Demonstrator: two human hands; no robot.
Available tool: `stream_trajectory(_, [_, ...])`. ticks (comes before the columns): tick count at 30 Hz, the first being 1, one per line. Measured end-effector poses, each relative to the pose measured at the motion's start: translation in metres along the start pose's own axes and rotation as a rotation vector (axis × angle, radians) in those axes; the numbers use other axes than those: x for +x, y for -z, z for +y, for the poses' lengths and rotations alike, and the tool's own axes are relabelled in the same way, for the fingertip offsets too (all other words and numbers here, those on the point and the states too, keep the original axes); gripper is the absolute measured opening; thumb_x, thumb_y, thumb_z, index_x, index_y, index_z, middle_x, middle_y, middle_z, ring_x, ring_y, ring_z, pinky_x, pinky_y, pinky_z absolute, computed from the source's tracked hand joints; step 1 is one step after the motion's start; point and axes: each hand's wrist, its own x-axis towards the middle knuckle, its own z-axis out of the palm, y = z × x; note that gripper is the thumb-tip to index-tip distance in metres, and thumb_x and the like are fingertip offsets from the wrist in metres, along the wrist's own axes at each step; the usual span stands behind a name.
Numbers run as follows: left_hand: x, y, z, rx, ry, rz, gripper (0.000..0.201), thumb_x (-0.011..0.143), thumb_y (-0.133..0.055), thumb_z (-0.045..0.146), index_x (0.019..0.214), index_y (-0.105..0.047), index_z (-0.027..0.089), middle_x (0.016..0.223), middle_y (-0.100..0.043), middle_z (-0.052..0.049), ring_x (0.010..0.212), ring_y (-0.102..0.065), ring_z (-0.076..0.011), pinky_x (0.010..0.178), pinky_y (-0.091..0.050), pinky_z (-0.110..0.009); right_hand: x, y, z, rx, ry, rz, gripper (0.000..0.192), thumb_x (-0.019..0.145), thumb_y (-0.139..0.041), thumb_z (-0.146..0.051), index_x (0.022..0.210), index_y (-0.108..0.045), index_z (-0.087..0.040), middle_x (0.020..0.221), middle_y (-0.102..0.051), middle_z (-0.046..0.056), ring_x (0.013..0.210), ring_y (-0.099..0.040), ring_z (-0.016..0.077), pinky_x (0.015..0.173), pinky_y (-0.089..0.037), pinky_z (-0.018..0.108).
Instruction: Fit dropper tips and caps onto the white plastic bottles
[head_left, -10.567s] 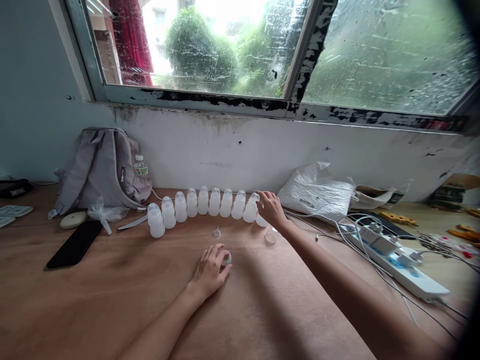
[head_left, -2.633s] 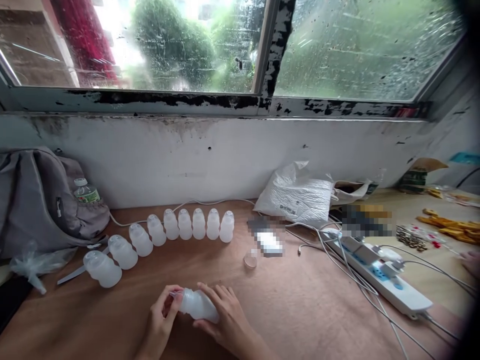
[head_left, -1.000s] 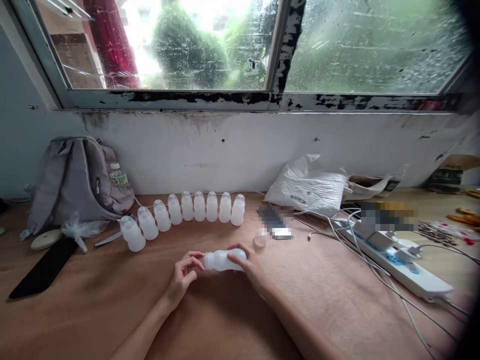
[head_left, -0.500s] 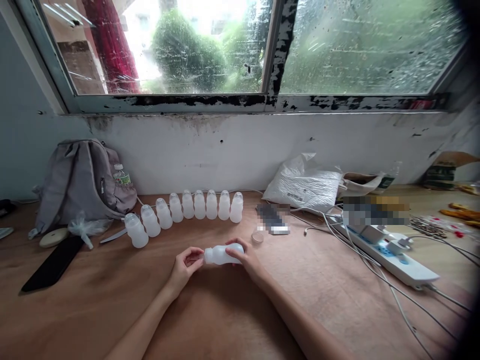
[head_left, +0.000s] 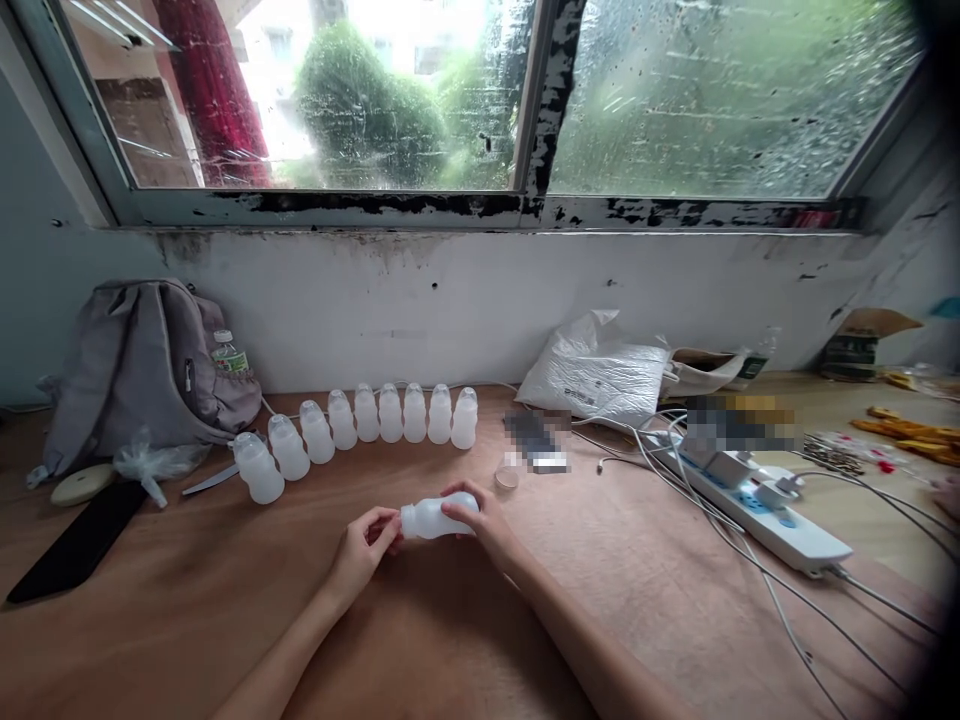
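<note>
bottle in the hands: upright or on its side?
On its side. The bottle lies level, neck toward the left hand, body gripped by the right hand.

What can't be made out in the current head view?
- Bottle mouth: covered by left hand fingertips.
- Bottle base: wrapped by right hand.
- Item by the small cap: pixelated patch.
- Thing behind power strip: pixelated.
- Right edge: dark vignette.

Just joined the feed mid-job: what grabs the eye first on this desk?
Centre front, the left hand and right hand hold a small white bottle on its side, the left at its neck end. Behind them, a curved row of matching bottles stands on the wooden table below the window. A white power strip with tangled cables lies to the right.
</note>
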Motion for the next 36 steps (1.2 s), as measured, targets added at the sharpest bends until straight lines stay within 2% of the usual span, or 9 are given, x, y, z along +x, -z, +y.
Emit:
stream_trajectory(4, [-0.001,0.0,0.006,0.024,-0.076,0.073,0.026,0.067,-0.06,0.032,0.088,-0.061,0.015,0.086,-0.064,-0.006,0.084,-0.059,-0.02,0.077,-0.047,-0.03,-0.001,-0.003,-0.004,0.071,-0.054,-0.001,0.021,0.068,-0.059,-0.037,0.075,-0.055,-0.018,0.069,-0.056,-0.001,0.056,-0.053,0.0137,0.04,-0.039,0.021])
stream_trajectory(7, [-0.003,0.001,0.012,-0.094,-0.027,0.11,0.035,0.067,-0.06,0.033,0.097,-0.058,0.015,0.097,-0.061,-0.009,0.09,-0.057,-0.0213,0.076,-0.048,-0.03,-0.004,-0.007,-0.008,0.13,-0.073,0.004,0.021,0.069,-0.057,-0.038,0.075,-0.053,-0.019,0.066,-0.056,-0.002,0.05,-0.051,0.0119,0.039,-0.037,0.021])
stream_trajectory(11, [-0.005,0.001,0.016,-0.295,0.16,0.011,0.047,0.071,-0.055,0.046,0.107,-0.054,0.015,0.095,-0.06,-0.01,0.081,-0.059,-0.019,0.068,-0.049,-0.03,-0.007,-0.011,-0.009,0.136,-0.012,0.046,0.021,0.071,-0.057,-0.039,0.076,-0.053,-0.019,0.064,-0.054,-0.002,0.051,-0.051,0.0119,0.041,-0.039,0.021])
stream_trajectory(14, [-0.006,-0.001,0.017,-0.324,0.205,-0.053,0.048,0.072,-0.054,0.05,0.105,-0.056,0.015,0.09,-0.061,-0.008,0.077,-0.059,-0.0183,0.068,-0.049,-0.03,-0.008,-0.013,-0.007,0.065,0.018,0.057,0.022,0.07,-0.059,-0.039,0.077,-0.054,-0.019,0.068,-0.054,-0.001,0.06,-0.054,0.0147,0.04,-0.041,0.021])
stream_trajectory(18, [-0.009,-0.005,0.017,-0.156,0.095,-0.018,0.039,0.068,-0.061,0.044,0.091,-0.059,0.013,0.079,-0.061,-0.005,0.073,-0.057,-0.0167,0.067,-0.047,-0.027,-0.009,-0.016,-0.003,-0.015,0.003,0.013,0.021,0.069,-0.059,-0.039,0.073,-0.053,-0.019,0.063,-0.051,-0.002,0.054,-0.051,0.013,0.033,-0.036,0.018])
stream_trajectory(21, [-0.014,-0.007,0.018,-0.014,-0.043,-0.011,0.037,0.068,-0.063,0.039,0.095,-0.056,0.015,0.084,-0.059,-0.005,0.074,-0.055,-0.016,0.065,-0.045,-0.023,-0.01,-0.018,-0.003,0.071,-0.073,0.006,0.023,0.07,-0.056,-0.041,0.07,-0.049,-0.018,0.058,-0.049,-0.003,0.043,-0.046,0.0095,0.028,-0.029,0.017])
stream_trajectory(24, [-0.02,-0.007,0.019,0.119,-0.134,0.0,0.034,0.071,-0.06,0.036,0.098,-0.054,0.016,0.089,-0.059,-0.006,0.078,-0.055,-0.0169,0.066,-0.045,-0.023,-0.01,-0.018,-0.004,0.174,-0.178,0.003,0.024,0.069,-0.056,-0.041,0.068,-0.046,-0.018,0.059,-0.05,-0.002,0.041,-0.044,0.0088,0.027,-0.023,0.017])
stream_trajectory(32, [-0.026,-0.006,0.022,0.355,-0.244,0.006,0.027,0.073,-0.057,0.034,0.094,-0.053,0.018,0.083,-0.06,-0.004,0.069,-0.055,-0.0152,0.061,-0.044,-0.024,-0.006,-0.016,0.002,0.237,-0.411,0.01,0.023,0.064,-0.06,-0.038,0.062,-0.049,-0.018,0.05,-0.049,-0.002,0.037,-0.04,0.0085,0.029,-0.016,0.018])
stream_trajectory(36, [-0.023,-0.006,0.016,0.355,-0.257,0.021,0.03,0.069,-0.063,0.034,0.093,-0.056,0.018,0.085,-0.062,-0.004,0.073,-0.057,-0.0167,0.067,-0.045,-0.026,-0.004,-0.012,0.003,0.266,-0.375,-0.048,0.024,0.065,-0.06,-0.04,0.065,-0.051,-0.018,0.052,-0.05,-0.002,0.037,-0.042,0.0086,0.03,-0.017,0.018])
